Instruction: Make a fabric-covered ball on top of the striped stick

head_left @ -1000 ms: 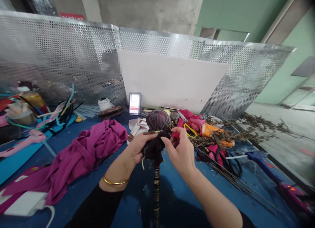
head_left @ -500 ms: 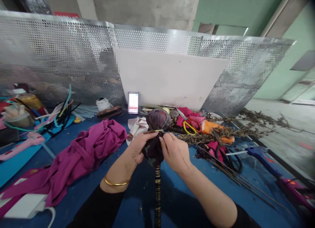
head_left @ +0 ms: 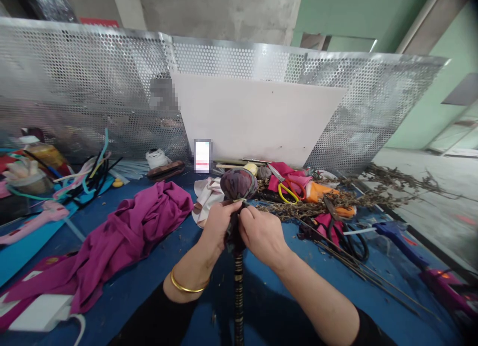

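A rounded head wrapped in dark camouflage cloth [head_left: 239, 183] tops an upright stick [head_left: 239, 291] banded in black and gold. A thin pale tie circles the cloth just below the ball. My left hand [head_left: 218, 226], with a gold bangle at the wrist, is closed on the gathered cloth, its thumb by the tie. My right hand [head_left: 261, 231] pinches the same cloth from the right, below the tie. Its fingertips are partly hidden, so whether they also hold the tie's end cannot be seen. The loose cloth hangs down over the stick's top.
A magenta cloth [head_left: 138, 236] lies left on the blue table [head_left: 284, 306]. Yellow-and-red-handled scissors [head_left: 287, 189], dried plant stems [head_left: 298, 210], black-handled scissors [head_left: 353, 244] and a blue glue gun [head_left: 401, 244] lie right. A lit phone [head_left: 202, 154] leans against a white board [head_left: 257, 117].
My left hand has shifted slightly right and turned more upright, drawing the hanging cloth closer to the stick. My right hand has moved a little left. The wrapped head dipped slightly.
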Available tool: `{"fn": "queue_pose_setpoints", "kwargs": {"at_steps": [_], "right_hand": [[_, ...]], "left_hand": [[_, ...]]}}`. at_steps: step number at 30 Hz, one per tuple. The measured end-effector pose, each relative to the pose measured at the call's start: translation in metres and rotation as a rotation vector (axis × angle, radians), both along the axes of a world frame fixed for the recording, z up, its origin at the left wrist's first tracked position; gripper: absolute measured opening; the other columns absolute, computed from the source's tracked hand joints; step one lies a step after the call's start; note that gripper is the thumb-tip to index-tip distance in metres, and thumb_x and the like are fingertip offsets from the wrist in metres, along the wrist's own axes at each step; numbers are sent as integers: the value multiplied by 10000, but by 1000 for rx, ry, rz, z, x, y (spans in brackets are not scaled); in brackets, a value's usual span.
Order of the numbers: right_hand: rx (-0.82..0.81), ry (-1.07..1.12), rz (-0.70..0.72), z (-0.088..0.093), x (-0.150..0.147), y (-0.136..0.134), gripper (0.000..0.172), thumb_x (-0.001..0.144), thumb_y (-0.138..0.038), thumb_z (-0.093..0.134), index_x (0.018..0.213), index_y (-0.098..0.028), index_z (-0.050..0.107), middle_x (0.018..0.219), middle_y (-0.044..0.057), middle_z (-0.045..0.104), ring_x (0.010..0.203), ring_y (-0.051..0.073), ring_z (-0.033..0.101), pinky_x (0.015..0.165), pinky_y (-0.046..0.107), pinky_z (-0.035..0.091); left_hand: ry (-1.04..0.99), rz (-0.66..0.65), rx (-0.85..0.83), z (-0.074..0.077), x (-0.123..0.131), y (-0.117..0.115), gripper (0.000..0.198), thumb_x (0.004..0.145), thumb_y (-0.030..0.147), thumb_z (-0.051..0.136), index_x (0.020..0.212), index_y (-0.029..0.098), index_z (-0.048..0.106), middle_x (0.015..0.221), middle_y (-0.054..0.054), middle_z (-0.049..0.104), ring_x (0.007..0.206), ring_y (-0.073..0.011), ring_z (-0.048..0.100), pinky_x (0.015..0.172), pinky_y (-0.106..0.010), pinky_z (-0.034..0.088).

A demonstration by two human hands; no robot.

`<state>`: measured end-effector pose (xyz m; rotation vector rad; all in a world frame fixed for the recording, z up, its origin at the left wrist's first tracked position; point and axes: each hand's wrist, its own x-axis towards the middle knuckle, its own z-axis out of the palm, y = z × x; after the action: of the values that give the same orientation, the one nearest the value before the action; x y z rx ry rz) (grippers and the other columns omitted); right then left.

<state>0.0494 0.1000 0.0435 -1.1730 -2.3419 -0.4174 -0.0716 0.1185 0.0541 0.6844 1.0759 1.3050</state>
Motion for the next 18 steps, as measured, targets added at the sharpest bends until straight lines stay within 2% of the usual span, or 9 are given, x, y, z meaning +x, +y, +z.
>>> {"fn": "queue_pose_setpoints", "kwargs": {"at_steps": [12,18], "right_hand": [[-53,-89,89,-1,-1,0,102,872,-144,473,809,-163,551,753,45,633,561,160,559,496,300,255],[-52,-44,4,-6,-7,-4,115,892,-162,466,795,-170,528,731,49,628,554,166,570,489,292,227]], "left_hand": [[-42,11,-30,-5,-1,3,145,519,188,809,586,114,705,554,-14,672,533,-128,575,549,-228,427],[-65,-39,-77,-5,-3,4,190,514,209,815,627,101,706,563,-27,674,529,-139,590,542,-236,449]]}}
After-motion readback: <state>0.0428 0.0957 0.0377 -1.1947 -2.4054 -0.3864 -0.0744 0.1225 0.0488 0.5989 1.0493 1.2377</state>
